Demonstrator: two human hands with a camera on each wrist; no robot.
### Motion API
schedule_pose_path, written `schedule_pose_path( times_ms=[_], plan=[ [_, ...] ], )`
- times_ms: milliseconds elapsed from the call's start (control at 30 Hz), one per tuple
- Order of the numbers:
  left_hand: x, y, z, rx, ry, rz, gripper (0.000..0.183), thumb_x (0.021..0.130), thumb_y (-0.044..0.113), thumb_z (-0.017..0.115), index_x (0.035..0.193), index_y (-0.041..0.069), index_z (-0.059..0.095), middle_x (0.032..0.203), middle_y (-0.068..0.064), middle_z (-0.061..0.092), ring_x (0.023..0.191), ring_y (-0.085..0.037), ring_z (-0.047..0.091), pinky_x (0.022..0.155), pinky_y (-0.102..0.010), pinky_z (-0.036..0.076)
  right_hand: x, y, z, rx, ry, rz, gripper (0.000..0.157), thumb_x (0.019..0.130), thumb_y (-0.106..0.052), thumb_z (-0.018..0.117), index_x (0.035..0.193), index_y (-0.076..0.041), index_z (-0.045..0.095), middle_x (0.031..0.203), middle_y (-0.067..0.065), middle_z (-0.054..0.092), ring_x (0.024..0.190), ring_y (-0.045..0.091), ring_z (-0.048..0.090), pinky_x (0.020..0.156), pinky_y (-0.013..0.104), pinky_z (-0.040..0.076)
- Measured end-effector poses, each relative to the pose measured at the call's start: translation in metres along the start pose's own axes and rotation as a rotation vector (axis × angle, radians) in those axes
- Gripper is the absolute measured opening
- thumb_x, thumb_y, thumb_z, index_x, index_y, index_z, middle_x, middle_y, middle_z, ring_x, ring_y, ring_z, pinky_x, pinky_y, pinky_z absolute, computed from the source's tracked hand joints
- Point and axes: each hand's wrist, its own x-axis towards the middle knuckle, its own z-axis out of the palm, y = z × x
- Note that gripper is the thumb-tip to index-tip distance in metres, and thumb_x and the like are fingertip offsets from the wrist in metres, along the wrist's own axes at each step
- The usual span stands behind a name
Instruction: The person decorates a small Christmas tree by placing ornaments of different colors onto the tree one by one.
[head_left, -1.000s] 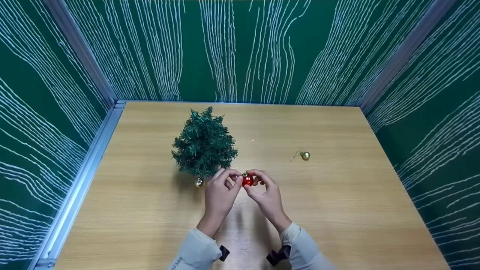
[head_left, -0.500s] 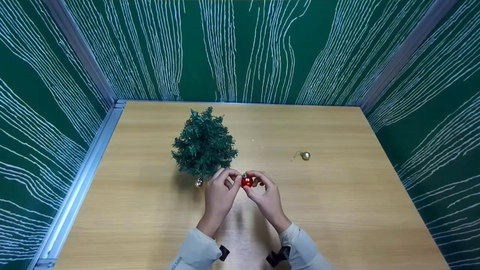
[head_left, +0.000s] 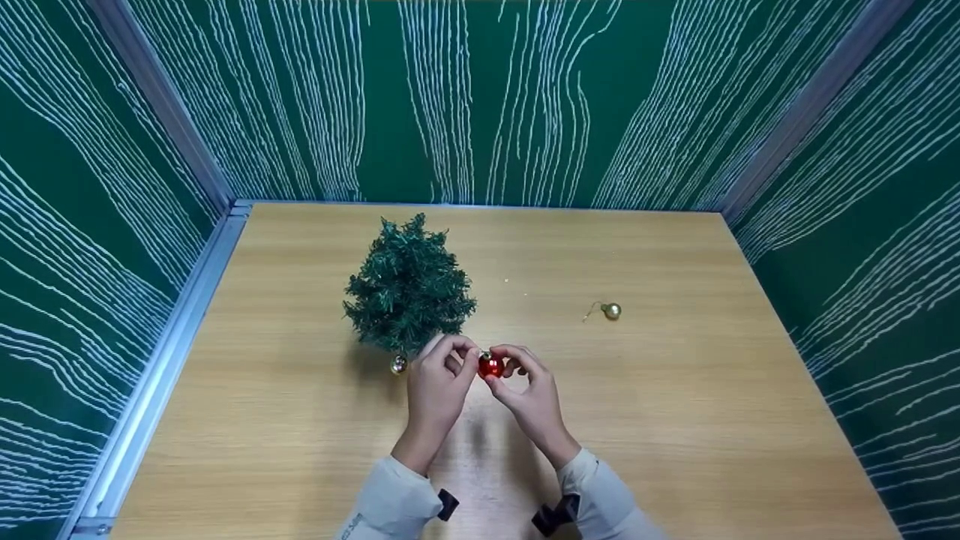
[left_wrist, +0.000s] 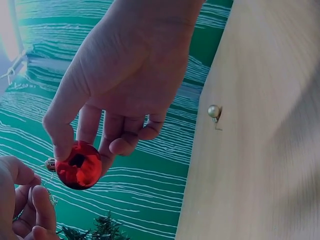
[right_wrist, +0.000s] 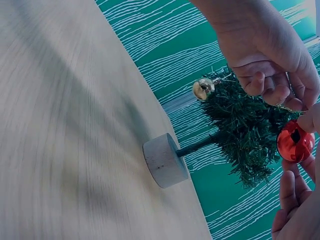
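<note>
A shiny red Christmas bauble with a metal cap is held up between the two hands. My right hand grips it by finger and thumb, which the left wrist view shows on the ball's sides. The left hand pinches the bauble's thin gold string close to the cap. Just beyond the left fingers stands a small artificial Christmas tree with a round pale base. From a lower branch hangs a gold bauble.
On the wooden table, a second gold bauble lies to the right, its string trailing left. Green walls with white wavy lines enclose the table at the back and both sides.
Both hands have shifted slightly left and the red bauble has come a little left and nearer the body. The tree and the gold baubles have stayed put.
</note>
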Motion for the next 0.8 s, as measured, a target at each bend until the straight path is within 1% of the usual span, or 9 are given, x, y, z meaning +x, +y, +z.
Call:
schedule_pose_path(
  times_ms=[100, 233, 400, 500, 667, 800],
  plan=[
    [0.0004, -0.0005, -0.0004, -0.007, 0.008, 0.004, 0.004, 0.090, 0.017, 0.071, 0.089, 0.014, 0.068, 0.082, 0.004, 0.061, 0.060, -0.006, 0.056, 0.058, -0.021, 0.051, -0.0003, 0.0011, 0.0005, 0.003, -0.004, 0.004, 0.032, 0.080, 0.003, 0.075, 0.110, -0.001, 0.068, 0.102, 0.008, 0.068, 0.083, 0.036, 0.056, 0.079, 0.035, 0.042],
    [0.0014, -0.0005, -0.0004, -0.009, 0.025, 0.016, 0.004, 0.089, 0.014, 0.071, 0.087, 0.014, 0.068, 0.080, 0.005, 0.061, 0.059, -0.005, 0.055, 0.057, -0.021, 0.050, -0.0011, 0.0028, 0.0010, -0.004, -0.007, -0.001, 0.032, 0.080, 0.003, 0.075, 0.111, -0.001, 0.068, 0.103, 0.009, 0.068, 0.082, 0.034, 0.057, 0.078, 0.033, 0.043],
    [0.0030, -0.0006, -0.0004, -0.005, 0.041, 0.029, 0.004, 0.088, 0.012, 0.071, 0.085, 0.014, 0.069, 0.077, 0.005, 0.060, 0.058, -0.005, 0.056, 0.058, -0.021, 0.049, -0.0028, 0.0027, 0.0017, -0.005, -0.013, 0.009, 0.032, 0.080, 0.002, 0.075, 0.111, 0.000, 0.067, 0.105, 0.010, 0.068, 0.083, 0.040, 0.057, 0.080, 0.030, 0.039],
    [0.0035, -0.0005, -0.0007, -0.017, 0.041, 0.026, 0.004, 0.088, 0.012, 0.070, 0.085, 0.014, 0.068, 0.077, 0.005, 0.060, 0.058, -0.006, 0.056, 0.057, -0.021, 0.049, -0.0039, 0.0025, 0.0026, -0.001, -0.017, 0.018, 0.032, 0.080, 0.002, 0.075, 0.111, 0.000, 0.067, 0.104, 0.011, 0.068, 0.084, 0.041, 0.057, 0.080, 0.029, 0.039],
    [0.0038, -0.0007, -0.0015, -0.039, 0.041, 0.019, 0.003, 0.088, 0.012, 0.070, 0.086, 0.013, 0.068, 0.077, 0.006, 0.060, 0.059, -0.006, 0.056, 0.057, -0.021, 0.049, -0.0064, 0.0044, 0.0041, -0.002, -0.020, 0.023, 0.032, 0.080, 0.002, 0.075, 0.111, -0.001, 0.067, 0.103, 0.010, 0.068, 0.083, 0.036, 0.057, 0.079, 0.029, 0.040],
    [0.0035, -0.0003, -0.0022, -0.039, 0.040, 0.019, 0.004, 0.088, 0.012, 0.070, 0.086, 0.014, 0.067, 0.077, 0.006, 0.060, 0.059, -0.006, 0.056, 0.057, -0.021, 0.049, -0.0083, 0.0069, 0.0054, -0.014, -0.026, 0.027, 0.032, 0.080, 0.001, 0.075, 0.111, -0.001, 0.067, 0.102, 0.009, 0.068, 0.081, 0.031, 0.058, 0.080, 0.034, 0.041]
  ],
)
